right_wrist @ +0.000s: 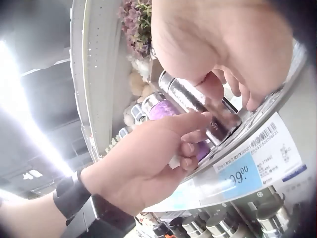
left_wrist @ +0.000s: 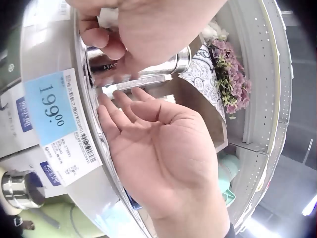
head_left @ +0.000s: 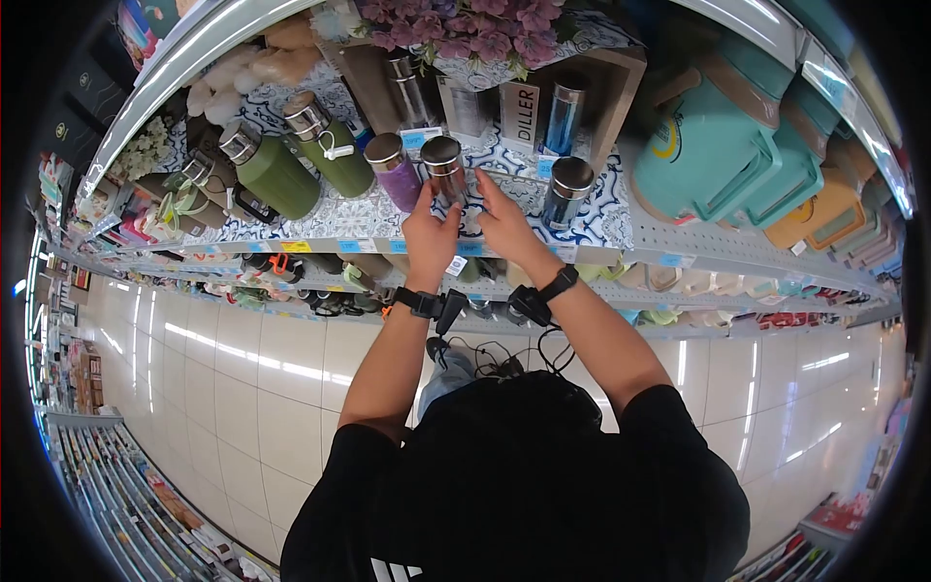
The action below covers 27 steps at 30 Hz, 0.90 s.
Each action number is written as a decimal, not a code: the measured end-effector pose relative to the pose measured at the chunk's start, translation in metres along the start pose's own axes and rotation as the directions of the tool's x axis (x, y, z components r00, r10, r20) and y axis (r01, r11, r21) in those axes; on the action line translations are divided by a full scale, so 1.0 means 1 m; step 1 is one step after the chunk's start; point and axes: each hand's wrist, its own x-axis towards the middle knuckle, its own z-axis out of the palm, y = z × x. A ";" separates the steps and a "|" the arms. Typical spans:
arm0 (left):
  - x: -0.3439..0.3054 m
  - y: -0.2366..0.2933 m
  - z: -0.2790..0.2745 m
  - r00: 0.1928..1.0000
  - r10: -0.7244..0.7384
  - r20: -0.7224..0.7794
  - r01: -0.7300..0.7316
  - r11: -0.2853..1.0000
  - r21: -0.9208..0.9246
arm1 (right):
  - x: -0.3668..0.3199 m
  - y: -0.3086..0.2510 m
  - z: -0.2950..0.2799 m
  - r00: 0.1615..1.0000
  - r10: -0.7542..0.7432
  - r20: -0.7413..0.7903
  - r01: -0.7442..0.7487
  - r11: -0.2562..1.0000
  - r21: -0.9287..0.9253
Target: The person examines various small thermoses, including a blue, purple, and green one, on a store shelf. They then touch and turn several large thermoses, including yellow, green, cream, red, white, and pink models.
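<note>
A dark, shiny metal vacuum flask [head_left: 444,171] with a silver lid stands upright at the front of a patterned shelf. My left hand [head_left: 431,242] grips it low down, thumb across its front and index finger along its left side. In the right wrist view, the left hand's other fingers [right_wrist: 188,148] are curled below the thumb. My right hand [head_left: 509,231] is held just right of the flask, palm facing it and fingers extended; in the left wrist view its open palm [left_wrist: 161,153] shows. A purple flask [head_left: 393,175] stands close on the left.
A blue flask [head_left: 565,194] stands to the right, in front of a wooden display box [head_left: 621,92]. Green bottles [head_left: 276,179] stand left and large teal jugs [head_left: 713,141] right. Price labels [left_wrist: 52,109] line the shelf edge. Purple flowers [head_left: 475,29] sit above.
</note>
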 end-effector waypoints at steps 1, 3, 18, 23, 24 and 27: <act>0.001 0.000 0.000 1.000 -0.007 0.016 0.007 1.000 0.007 | 0.004 0.005 0.001 1.000 0.019 0.012 -0.019 0.999 0.036; 0.002 0.000 -0.002 0.999 -0.016 0.031 0.016 1.000 0.012 | 0.013 0.021 0.005 0.997 -0.043 0.067 0.036 0.993 0.113; 0.020 0.013 -0.031 0.788 0.048 0.614 0.345 0.792 -0.504 | -0.017 -0.023 -0.021 0.999 0.040 0.036 -0.051 0.917 0.395; 0.021 0.013 -0.026 0.738 0.068 0.672 0.350 0.812 -0.467 | -0.016 -0.017 -0.022 0.997 0.076 0.033 -0.083 0.934 0.348; 0.021 0.010 -0.025 0.738 0.067 0.671 0.351 0.811 -0.468 | -0.017 -0.015 -0.021 0.996 0.081 0.024 -0.084 0.936 0.341; 0.022 0.004 -0.023 0.697 0.067 0.714 0.371 0.818 -0.439 | -0.015 -0.008 -0.018 1.000 0.009 -0.025 -0.001 0.952 0.307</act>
